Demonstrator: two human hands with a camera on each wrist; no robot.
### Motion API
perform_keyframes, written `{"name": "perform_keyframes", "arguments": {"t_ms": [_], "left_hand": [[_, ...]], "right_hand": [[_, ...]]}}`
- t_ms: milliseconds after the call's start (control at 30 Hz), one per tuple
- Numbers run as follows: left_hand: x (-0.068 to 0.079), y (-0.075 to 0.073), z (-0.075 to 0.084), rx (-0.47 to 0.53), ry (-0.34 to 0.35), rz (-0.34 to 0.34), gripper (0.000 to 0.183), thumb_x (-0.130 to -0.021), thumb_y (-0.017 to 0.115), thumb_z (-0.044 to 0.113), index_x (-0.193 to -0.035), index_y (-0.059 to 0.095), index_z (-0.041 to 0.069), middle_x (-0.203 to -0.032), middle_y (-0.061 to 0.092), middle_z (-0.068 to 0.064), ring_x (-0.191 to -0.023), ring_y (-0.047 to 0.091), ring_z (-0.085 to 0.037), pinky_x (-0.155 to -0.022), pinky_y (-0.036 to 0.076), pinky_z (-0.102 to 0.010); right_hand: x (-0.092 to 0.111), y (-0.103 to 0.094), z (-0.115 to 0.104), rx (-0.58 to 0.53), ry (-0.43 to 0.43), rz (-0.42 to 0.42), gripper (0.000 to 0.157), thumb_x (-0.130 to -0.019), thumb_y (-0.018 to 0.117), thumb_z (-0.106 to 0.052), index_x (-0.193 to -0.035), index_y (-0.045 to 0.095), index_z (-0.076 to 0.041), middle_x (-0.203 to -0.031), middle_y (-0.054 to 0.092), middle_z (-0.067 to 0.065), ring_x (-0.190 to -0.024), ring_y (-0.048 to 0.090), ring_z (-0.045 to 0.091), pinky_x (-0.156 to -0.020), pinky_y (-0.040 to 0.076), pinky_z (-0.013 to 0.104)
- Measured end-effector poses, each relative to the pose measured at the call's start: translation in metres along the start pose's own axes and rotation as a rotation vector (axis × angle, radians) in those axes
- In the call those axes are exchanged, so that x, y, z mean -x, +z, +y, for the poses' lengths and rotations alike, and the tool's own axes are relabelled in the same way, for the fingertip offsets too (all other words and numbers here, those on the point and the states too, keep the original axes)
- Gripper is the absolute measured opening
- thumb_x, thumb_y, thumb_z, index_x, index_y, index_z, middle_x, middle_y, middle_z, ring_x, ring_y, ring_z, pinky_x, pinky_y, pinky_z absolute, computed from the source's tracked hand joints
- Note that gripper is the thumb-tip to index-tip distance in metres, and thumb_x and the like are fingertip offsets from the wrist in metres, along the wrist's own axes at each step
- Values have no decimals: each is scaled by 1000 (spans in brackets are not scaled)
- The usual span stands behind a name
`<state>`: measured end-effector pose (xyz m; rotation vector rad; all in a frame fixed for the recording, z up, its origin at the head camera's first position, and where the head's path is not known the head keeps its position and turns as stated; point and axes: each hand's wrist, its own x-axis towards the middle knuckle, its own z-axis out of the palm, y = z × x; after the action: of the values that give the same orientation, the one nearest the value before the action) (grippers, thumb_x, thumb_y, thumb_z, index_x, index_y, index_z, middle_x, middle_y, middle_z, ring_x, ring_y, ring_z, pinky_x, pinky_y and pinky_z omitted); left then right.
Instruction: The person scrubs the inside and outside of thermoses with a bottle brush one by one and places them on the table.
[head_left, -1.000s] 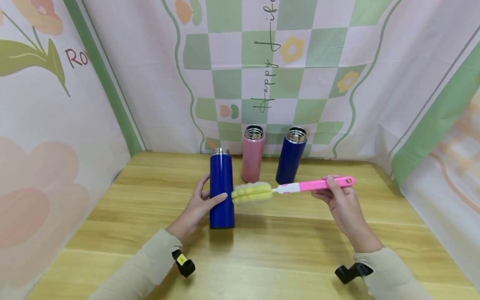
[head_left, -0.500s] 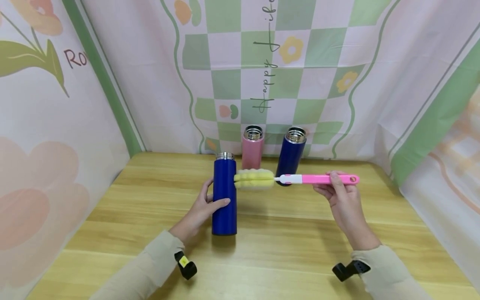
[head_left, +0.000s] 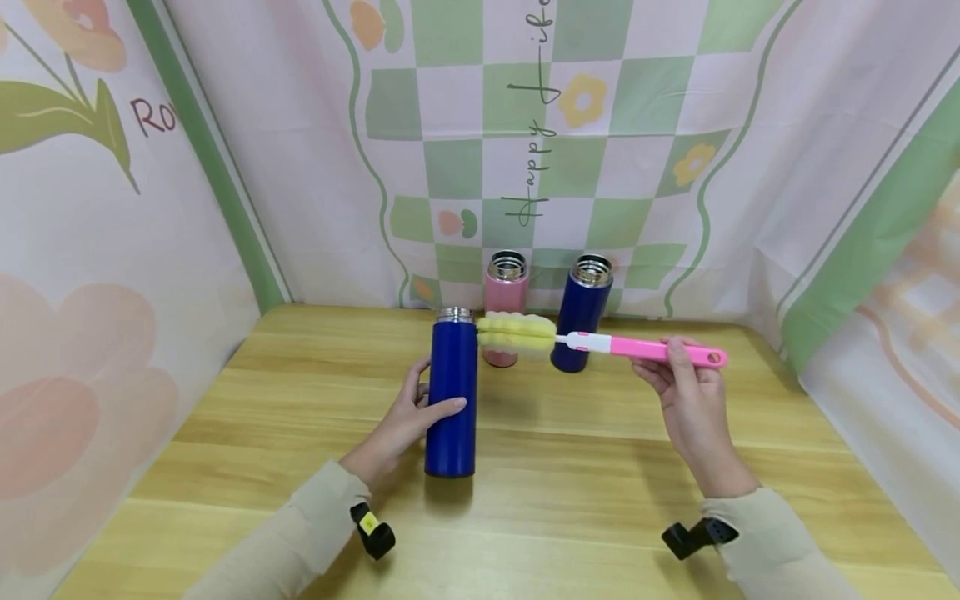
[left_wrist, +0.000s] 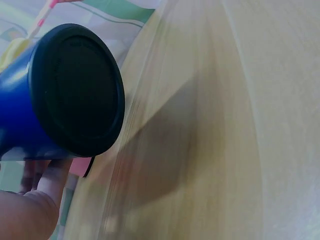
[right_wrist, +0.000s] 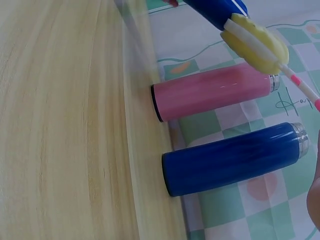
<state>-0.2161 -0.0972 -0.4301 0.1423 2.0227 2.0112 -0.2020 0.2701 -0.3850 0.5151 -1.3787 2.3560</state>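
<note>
My left hand (head_left: 408, 421) grips a blue thermos bottle (head_left: 452, 375), thumb across its front, and holds it raised off the table. Its silver threaded neck has no lid, and its dark base (left_wrist: 82, 90) faces the left wrist camera. In my right hand (head_left: 692, 408) is a bottle brush (head_left: 645, 347), pinched by its pink handle and held nearly level. The yellow sponge head (head_left: 517, 332) points left, its tip right at the bottle's upper side, just below the neck.
Behind stand a pink thermos bottle (right_wrist: 215, 92) and a second blue thermos bottle (right_wrist: 232, 160), both upright with open mouths. They stand near the back edge of the wooden table (head_left: 300, 367). A patterned curtain (head_left: 330, 208) hangs behind and at both sides.
The brush has risen along the bottle's side, from mid-body to just below the neck, and its handle has shifted right. The held bottle has come slightly right and nearer.
</note>
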Motion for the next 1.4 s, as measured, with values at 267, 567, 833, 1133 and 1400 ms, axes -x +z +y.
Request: {"name": "perform_keyframes", "arguments": {"t_ms": [267, 567, 833, 1133, 1400], "left_hand": [[1, 0, 3, -14, -2, 13, 89, -86, 79, 43, -156, 25, 36, -139, 47, -13, -119, 57, -32, -95, 49, -50], [-3, -2, 8, 11, 32, 68, 93, -85, 80, 43, -159, 26, 27, -144, 47, -14, -123, 56, -34, -92, 52, -48], [-4, -6, 12, 21, 59, 98, 89, -89, 76, 41, -159, 25, 23, -144, 49, -15, -120, 58, -34, -91, 52, -46], [-7, -10, 12, 93, 86, 100, 87, -89, 75, 40, -159, 26, 24, -142, 51, -15, -119, 60, -33, -93, 52, -48], [-7, -12, 18, 111, 73, 128, 86, -88, 76, 43, -158, 27, 28, -140, 52, -11, -121, 58, -30, -98, 48, -51]], "right_hand": [[2, -1, 1, -33, 2, 20, 22, -106, 46, -9, -111, 58, 9, -102, 68, 19, -91, 71, 24, -85, 55, 32], [1, -1, 2, -63, 12, -57, 22, -107, 44, -6, -107, 60, 8, -102, 70, 19, -90, 72, 25, -83, 55, 34], [4, -6, 1, -114, 58, -130, 25, -107, 40, -3, -104, 62, 8, -97, 72, 20, -87, 73, 27, -80, 56, 36], [8, -8, -2, -41, 79, -156, 28, -108, 39, -4, -102, 65, 4, -92, 73, 16, -83, 74, 23, -75, 58, 33], [11, -13, -7, -9, 119, -178, 27, -107, 38, -1, -103, 63, 6, -92, 72, 17, -82, 73, 25, -74, 59, 33]]}}
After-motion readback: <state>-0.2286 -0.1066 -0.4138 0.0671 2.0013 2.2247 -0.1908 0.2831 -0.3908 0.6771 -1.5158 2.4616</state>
